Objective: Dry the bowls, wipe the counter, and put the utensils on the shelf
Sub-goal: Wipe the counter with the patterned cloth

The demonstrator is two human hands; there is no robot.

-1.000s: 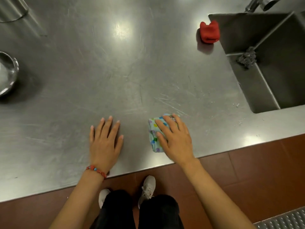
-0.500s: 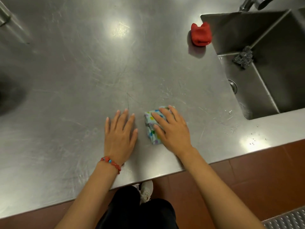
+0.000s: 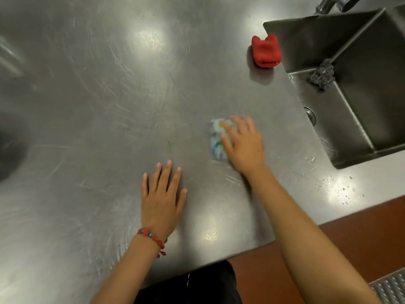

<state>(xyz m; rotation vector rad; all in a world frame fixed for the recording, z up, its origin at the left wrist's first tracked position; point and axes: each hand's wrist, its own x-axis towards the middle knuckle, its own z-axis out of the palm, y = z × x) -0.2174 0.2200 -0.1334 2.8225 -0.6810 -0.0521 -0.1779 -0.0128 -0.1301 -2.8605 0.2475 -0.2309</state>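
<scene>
Slid away from the left hand [image 3: 161,199] and toward the sink since a moment ago: right hand [image 3: 243,142], folded multicoloured patterned cloth [image 3: 217,139] under it, now near the middle of the scratched stainless-steel counter [image 3: 98,95]. Soft, light, probably damp; best pressed flat from above. Straight fingers spread over cloth, pressing rather than pinching. Left hand laid flat, open, empty, bracing on steel.

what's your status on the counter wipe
Right hand flat, pressing patterned cloth on counter. Left hand flat on steel. Red cloth by sink, ahead.
</scene>
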